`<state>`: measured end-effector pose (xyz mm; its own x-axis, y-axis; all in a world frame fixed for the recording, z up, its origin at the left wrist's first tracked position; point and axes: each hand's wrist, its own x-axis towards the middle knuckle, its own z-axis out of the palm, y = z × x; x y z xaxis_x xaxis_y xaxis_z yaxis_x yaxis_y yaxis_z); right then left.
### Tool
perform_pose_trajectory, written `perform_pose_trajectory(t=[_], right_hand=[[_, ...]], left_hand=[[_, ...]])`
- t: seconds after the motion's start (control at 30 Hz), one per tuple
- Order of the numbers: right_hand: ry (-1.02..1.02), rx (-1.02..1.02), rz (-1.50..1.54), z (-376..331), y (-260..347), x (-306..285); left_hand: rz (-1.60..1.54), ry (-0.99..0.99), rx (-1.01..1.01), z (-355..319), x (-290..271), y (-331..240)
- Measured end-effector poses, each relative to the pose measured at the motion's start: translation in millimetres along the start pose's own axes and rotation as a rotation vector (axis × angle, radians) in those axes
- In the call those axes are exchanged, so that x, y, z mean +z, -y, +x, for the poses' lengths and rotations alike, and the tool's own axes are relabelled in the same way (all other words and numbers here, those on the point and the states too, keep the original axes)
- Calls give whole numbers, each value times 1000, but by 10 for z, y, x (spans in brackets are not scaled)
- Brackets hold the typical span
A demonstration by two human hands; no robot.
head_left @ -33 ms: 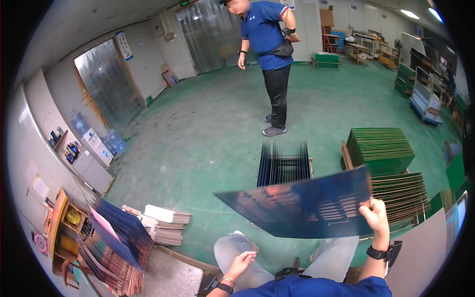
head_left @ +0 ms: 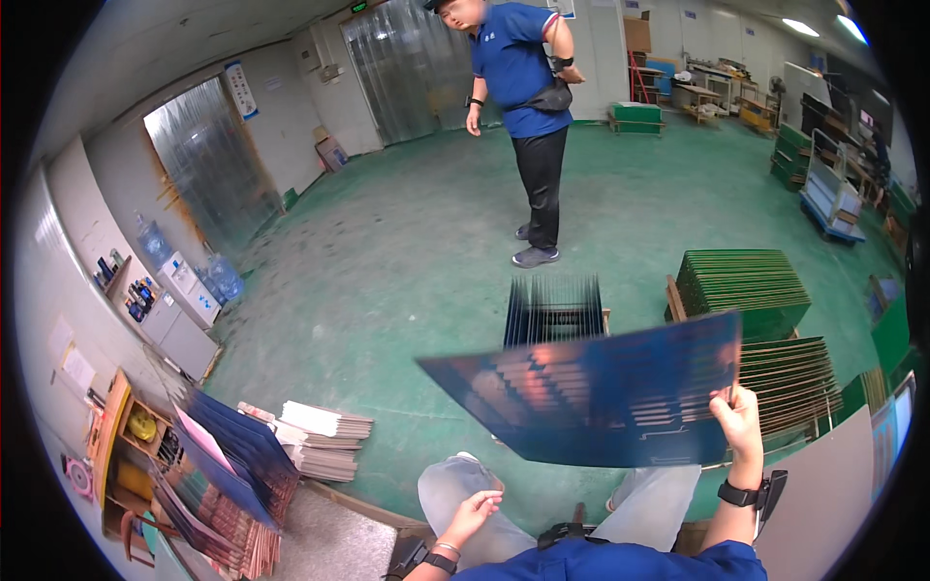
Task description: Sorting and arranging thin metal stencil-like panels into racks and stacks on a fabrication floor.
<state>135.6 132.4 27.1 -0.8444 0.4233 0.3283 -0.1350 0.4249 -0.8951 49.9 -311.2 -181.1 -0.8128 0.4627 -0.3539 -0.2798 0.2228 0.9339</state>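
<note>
My right hand [head_left: 740, 426] is closed on the right edge of a large dark-blue circuit board panel [head_left: 581, 392]. The thin panel hangs tilted in the air above my knees, with copper-coloured reflections and pale slots on its face. Over my left thigh rests my left hand [head_left: 472, 513], its fingers curled together and nothing visible in them. Just beyond the panel, a rack of upright dark-blue panels [head_left: 523, 315] stands on the floor, partly hidden by the held one.
Green panels [head_left: 741, 290] fill a rack on the right, with another rack of panels [head_left: 785, 382] nearer. At left lie blue panels [head_left: 237, 455] and stacked pale sheets [head_left: 320, 436]. A person in a blue shirt [head_left: 523, 63] stands ahead. A grey board [head_left: 823, 494] is by my right arm.
The circuit board panel has tipped so that its upper right corner is higher and its face shows more. The standing person's head has turned toward me. My left hand stays put.
</note>
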Motion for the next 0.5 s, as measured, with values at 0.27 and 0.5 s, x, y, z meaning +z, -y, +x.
perform_pose_trajectory(t=[0.27,0.5], right_hand=[[-352,224,725,-216,-633,440],[-385,538,1209,-357,-705,1315]], left_hand=[[-524,67,73,114,60,-262],[-1041,276,298,-6,265,-982]])
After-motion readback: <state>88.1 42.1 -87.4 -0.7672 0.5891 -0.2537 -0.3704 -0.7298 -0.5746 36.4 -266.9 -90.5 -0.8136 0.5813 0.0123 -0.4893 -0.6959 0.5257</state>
